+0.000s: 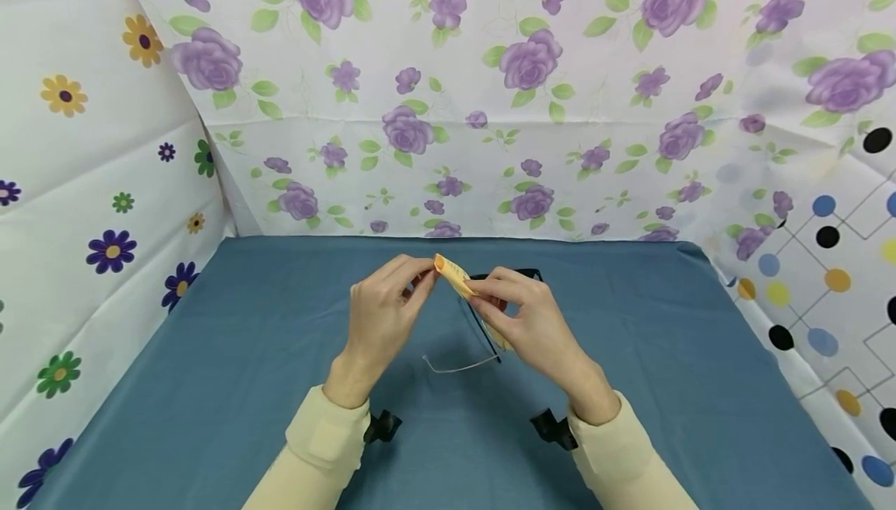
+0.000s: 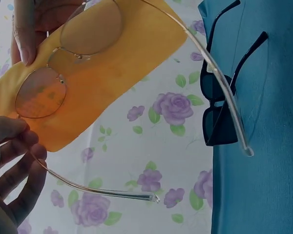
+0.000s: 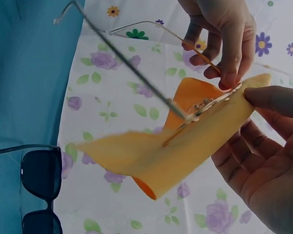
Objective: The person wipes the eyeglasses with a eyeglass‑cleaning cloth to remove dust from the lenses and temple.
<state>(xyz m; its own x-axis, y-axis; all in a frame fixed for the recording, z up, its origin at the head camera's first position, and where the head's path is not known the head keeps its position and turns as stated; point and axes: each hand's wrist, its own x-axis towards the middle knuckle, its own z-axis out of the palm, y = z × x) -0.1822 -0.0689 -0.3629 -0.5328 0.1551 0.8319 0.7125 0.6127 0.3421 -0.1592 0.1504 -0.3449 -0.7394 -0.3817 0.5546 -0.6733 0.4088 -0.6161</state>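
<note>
A pair of thin metal-rimmed eyeglasses (image 2: 40,92) with clear lenses hangs above the table, both temples spread. My left hand (image 1: 381,308) pinches the frame near one hinge, as the left wrist view shows. An orange-yellow cloth (image 3: 210,134) is folded about the lenses. My right hand (image 1: 532,323) grips this cloth between thumb and fingers, near the lens closest to the left hand. In the right wrist view, one temple sticks out past the cloth. Part of the frame is hidden by the cloth there.
Black sunglasses (image 2: 222,124) with open temples lie near the far edge of the blue-covered table (image 1: 280,385), beyond the hands. Flower-print cloth (image 1: 448,90) hangs behind the table, and patterned cloths stand at both sides.
</note>
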